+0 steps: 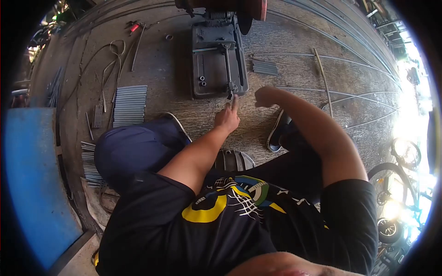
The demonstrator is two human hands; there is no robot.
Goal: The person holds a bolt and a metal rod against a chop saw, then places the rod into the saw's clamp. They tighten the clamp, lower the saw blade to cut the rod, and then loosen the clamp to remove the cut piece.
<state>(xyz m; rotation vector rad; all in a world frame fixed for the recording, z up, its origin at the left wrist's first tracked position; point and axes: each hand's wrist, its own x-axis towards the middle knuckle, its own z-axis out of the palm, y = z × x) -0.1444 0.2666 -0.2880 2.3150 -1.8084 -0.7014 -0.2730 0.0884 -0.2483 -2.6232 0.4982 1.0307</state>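
My left hand [227, 117] is just below the front end of a dark metal cut-off machine [212, 87], with a finger stretched up at the end of its clamp screw [228, 69]. Whether the fingertip touches the screw end is unclear. No object shows in this hand. To the right, my right hand [267, 96] hangs bent at the wrist above the floor, its fingers curled in and nothing visible in them. Two small metal rings [202, 81] lie on the machine's base.
Cut metal rods [130, 106] lie in a row at left, with more [90, 163] beside my knee. Short dark pieces [265, 67] sit right of the machine. Long rods [354, 57] cross the right side. A blue panel [34, 184] stands far left, bicycles [398, 184] far right.
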